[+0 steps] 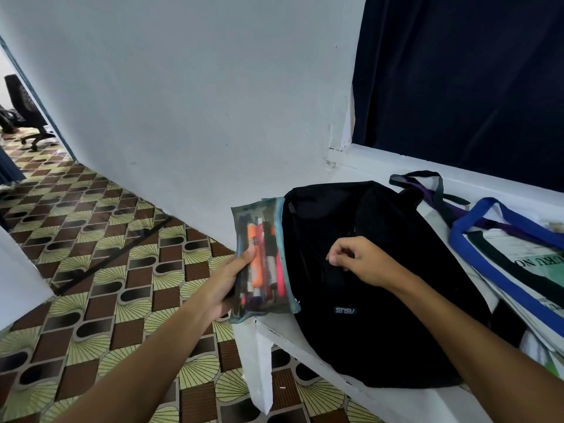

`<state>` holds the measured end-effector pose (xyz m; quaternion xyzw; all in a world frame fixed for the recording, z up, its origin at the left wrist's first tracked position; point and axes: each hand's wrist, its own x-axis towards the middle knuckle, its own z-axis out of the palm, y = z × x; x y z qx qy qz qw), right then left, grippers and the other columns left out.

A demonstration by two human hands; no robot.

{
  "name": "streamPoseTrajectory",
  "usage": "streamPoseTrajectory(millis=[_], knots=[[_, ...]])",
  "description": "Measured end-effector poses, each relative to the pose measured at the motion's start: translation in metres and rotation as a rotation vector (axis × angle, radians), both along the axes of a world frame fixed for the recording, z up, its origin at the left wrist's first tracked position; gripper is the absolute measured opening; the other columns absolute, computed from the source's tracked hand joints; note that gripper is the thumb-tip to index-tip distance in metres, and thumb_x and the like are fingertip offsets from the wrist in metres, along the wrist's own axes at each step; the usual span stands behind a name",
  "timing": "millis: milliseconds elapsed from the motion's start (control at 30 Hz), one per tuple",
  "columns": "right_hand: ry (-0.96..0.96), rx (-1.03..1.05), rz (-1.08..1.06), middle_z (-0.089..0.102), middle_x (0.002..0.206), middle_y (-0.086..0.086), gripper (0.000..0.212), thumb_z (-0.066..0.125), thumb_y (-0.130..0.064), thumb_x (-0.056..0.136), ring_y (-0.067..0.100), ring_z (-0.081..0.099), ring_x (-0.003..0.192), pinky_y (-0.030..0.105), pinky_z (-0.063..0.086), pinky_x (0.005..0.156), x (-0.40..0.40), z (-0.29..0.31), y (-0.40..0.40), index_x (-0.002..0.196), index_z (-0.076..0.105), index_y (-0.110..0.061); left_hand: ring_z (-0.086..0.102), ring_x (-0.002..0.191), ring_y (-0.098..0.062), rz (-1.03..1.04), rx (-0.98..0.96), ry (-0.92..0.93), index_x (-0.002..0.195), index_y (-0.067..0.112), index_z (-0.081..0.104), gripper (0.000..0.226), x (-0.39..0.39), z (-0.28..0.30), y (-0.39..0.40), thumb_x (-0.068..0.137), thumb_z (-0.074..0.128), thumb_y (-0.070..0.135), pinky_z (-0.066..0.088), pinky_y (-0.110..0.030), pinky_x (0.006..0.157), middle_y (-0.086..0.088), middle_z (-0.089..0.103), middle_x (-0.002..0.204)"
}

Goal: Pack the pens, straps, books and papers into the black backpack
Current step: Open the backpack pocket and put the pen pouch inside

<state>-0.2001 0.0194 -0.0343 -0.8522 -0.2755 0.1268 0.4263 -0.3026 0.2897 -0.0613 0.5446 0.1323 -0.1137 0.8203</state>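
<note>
A pale wall [183, 102] and patterned tile floor [91, 254] frame a white counter [351, 389] bearing the black backpack [381, 300]. Books and papers [525, 264] run off the right edge beneath tangled straps [433, 190]. The left hand [225, 279] grips a mesh pen pouch [262, 261]; the right hand [360, 261] pinches the backpack's front, the zipper pull indistinct.

Black backpack [381, 300] flat on white table [366, 401]; mesh pen pouch [262, 261] upright at backpack's left edge; straps [433, 190] beyond backpack.
</note>
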Motion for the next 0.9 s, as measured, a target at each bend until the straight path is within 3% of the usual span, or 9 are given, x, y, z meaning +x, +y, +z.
streamPoseTrajectory(millis=[100,233,333,433,533,600,733,800,900], knots=[[-0.004,0.028,0.047,0.056,0.069,-0.006,0.024,0.059,0.0,0.09,0.006,0.048,0.062,0.021,0.041,0.063,-0.004,0.004,0.001,0.087,0.061,-0.024,0.067,0.096,-0.036,-0.005,-0.01,0.005,0.13,-0.001,0.052,0.084,0.002,0.001,-0.002,0.067,0.081,0.045,0.053,-0.051,0.09,-0.018,0.069,0.105],[0.062,-0.07,0.153,0.05,0.078,-0.004,0.059,0.04,0.006,0.095,0.013,0.047,0.06,0.022,0.048,0.06,-0.003,0.012,0.007,0.118,0.063,-0.043,0.065,0.099,-0.038,-0.021,-0.005,0.018,0.128,0.0,0.054,0.097,0.004,0.003,-0.001,0.052,0.093,0.048,0.047,-0.056,0.099,-0.019,0.068,0.106],[0.129,-0.15,0.179,0.052,0.079,0.009,0.059,0.037,0.006,0.089,0.021,0.052,0.061,0.03,0.052,0.062,0.0,0.022,0.011,0.093,0.073,-0.04,0.066,0.097,-0.036,-0.01,-0.012,0.021,0.122,0.004,0.059,0.075,0.004,0.004,0.0,0.066,0.084,0.046,0.049,-0.054,0.096,-0.018,0.069,0.104],[0.184,-0.067,0.066,0.05,0.058,0.005,0.03,0.046,-0.018,0.079,0.016,0.048,0.053,0.027,0.045,0.054,0.0,0.029,0.012,0.077,0.076,-0.021,0.067,0.095,-0.035,-0.009,-0.018,0.024,0.122,0.004,0.06,0.061,0.005,0.007,0.0,0.078,0.074,0.044,0.051,-0.05,0.093,-0.018,0.07,0.104],[0.102,0.021,-0.079,0.049,0.048,-0.007,0.038,0.065,-0.038,0.089,0.008,0.044,0.049,0.018,0.038,0.051,-0.001,0.034,0.013,0.068,0.07,-0.007,0.068,0.087,-0.034,-0.062,0.022,0.033,0.112,0.003,0.064,0.081,0.005,0.016,-0.002,0.051,0.09,0.05,0.055,-0.046,0.085,-0.017,0.07,0.097],[0.06,0.094,-0.149,0.044,0.047,-0.007,0.035,0.076,-0.033,0.082,0.007,0.039,0.047,0.016,0.034,0.049,0.001,0.034,0.011,0.06,0.063,-0.009,0.067,0.081,-0.032,-0.121,0.015,0.048,0.101,0.003,0.067,0.08,0.005,0.021,-0.002,0.042,0.094,0.05,0.057,-0.042,0.081,-0.017,0.069,0.092],[0.165,0.235,-0.178,0.049,0.062,0.009,0.009,0.081,-0.011,0.076,0.01,0.042,0.054,0.019,0.035,0.051,0.002,0.038,0.008,0.074,0.072,-0.015,0.063,0.078,-0.032,-0.269,0.051,0.121,0.091,0.002,0.073,0.08,0.0,0.036,0.003,0.035,0.095,0.054,0.054,-0.042,0.082,-0.018,0.065,0.088],[0.271,0.317,-0.197,0.054,0.072,0.012,0.016,0.075,-0.005,0.08,0.012,0.047,0.063,0.019,0.035,0.054,0.002,0.04,0.005,0.09,0.075,-0.017,0.064,0.079,-0.033,-0.346,0.041,0.152,0.084,0.004,0.077,0.069,-0.002,0.045,0.006,0.038,0.095,0.053,0.054,-0.043,0.085,-0.017,0.067,0.088],[0.381,0.44,-0.204,0.063,0.074,0.007,0.025,0.067,0.002,0.083,0.015,0.054,0.069,0.025,0.037,0.063,0.001,0.043,-0.002,0.098,0.076,-0.017,0.062,0.088,-0.036,-0.414,0.036,0.171,0.098,0.002,0.072,0.072,-0.002,0.052,0.008,0.05,0.092,0.052,0.046,-0.048,0.098,-0.019,0.066,0.095]])
